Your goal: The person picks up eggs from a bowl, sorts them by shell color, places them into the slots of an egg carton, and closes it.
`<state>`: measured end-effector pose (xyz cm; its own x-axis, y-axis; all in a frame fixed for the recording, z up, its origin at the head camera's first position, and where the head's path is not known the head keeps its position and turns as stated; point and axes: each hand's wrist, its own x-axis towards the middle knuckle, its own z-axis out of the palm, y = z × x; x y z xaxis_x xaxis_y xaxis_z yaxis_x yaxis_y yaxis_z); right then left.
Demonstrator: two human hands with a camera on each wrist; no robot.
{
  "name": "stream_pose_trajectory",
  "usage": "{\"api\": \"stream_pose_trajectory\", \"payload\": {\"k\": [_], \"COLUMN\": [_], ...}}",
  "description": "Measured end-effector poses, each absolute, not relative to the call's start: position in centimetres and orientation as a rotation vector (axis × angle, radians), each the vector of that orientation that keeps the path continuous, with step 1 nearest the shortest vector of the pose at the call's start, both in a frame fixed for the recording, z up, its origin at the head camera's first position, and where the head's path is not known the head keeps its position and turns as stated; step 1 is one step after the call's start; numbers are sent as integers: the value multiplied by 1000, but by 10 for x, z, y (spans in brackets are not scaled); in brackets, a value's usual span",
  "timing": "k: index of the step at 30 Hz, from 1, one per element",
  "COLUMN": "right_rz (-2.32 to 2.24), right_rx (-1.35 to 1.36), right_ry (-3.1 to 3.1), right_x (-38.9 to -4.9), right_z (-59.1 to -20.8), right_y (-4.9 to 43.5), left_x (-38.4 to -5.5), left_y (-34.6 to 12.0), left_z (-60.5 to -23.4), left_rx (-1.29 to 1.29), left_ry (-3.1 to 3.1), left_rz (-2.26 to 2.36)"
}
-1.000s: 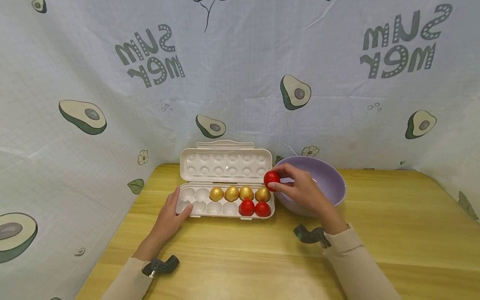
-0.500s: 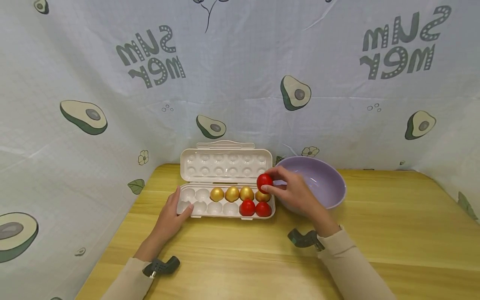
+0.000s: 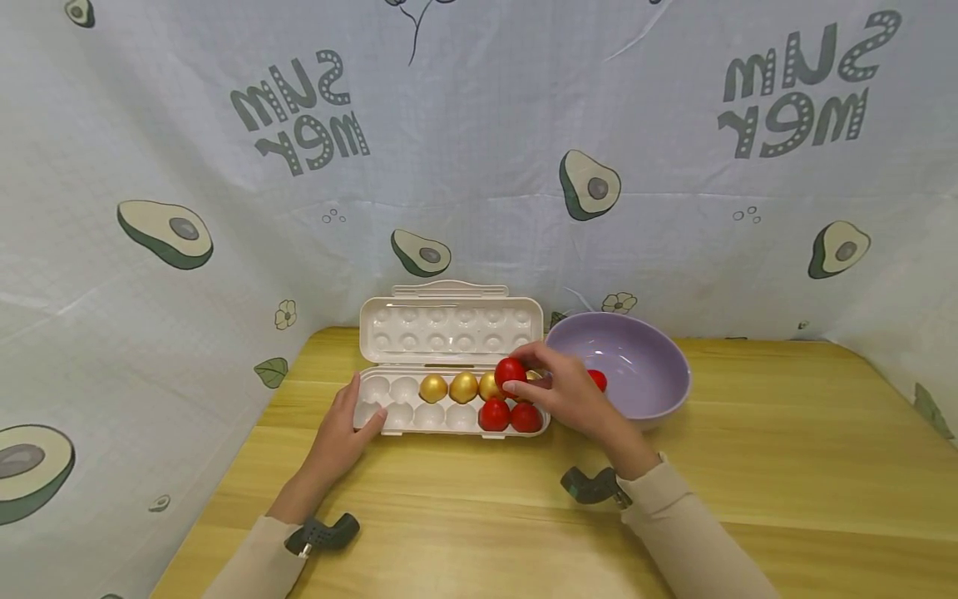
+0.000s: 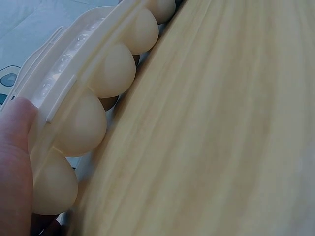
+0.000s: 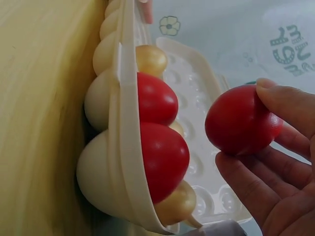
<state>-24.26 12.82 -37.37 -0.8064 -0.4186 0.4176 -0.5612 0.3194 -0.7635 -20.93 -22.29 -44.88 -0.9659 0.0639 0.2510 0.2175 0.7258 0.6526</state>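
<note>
My right hand [image 3: 565,389] pinches a red egg [image 5: 241,120] between thumb and fingertips, above the right half of the egg carton [image 3: 394,432]. Gold eggs [image 3: 433,388] sit in the carton's back row, the rightmost ones partly covered by the held egg and hand. At the right end of the front row are two more red eggs [image 3: 494,415]. My left hand [image 3: 340,433] grips the carton's left end, its thumb [image 4: 17,125] over the front rim. The cups at the left of both rows hold nothing.
Behind the tray part, the carton's lid [image 3: 451,330] stands open. A purple bowl [image 3: 639,366] is at its right, with a red egg [image 3: 597,380] showing inside. A printed cloth [image 3: 479,166] hangs behind the wooden table [image 3: 449,516].
My right hand has carried the red egg leftward from beside the bowl to over the carton, uncovering a red egg in the bowl. The left hand stays in place.
</note>
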Motion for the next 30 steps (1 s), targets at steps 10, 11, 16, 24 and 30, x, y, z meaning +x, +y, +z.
{"api": "stream_pose_trajectory", "payload": {"k": [10, 11, 16, 24, 30], "right_rz": [1516, 1507, 1489, 1502, 1527], "right_rx": [937, 941, 958, 969, 1002], "right_ry": [-2440, -2444, -2431, -2426, -2425], "right_x": [-242, -242, -241, -239, -238], "right_z": [-380, -381, -383, -384, -386], "right_y": [120, 119, 117, 110, 105], "left_x": [-209, -208, -208, -209, -208], "left_y": [-221, -221, -220, -220, -219], "left_z": [-450, -450, -451, -452, -452], "left_rx": [-210, -209, -204, -204, -208], "left_ry": [-2718, -2719, -2722, -2725, -2717], "left_rz": [-1080, -1080, -1080, -1050, -1044]}}
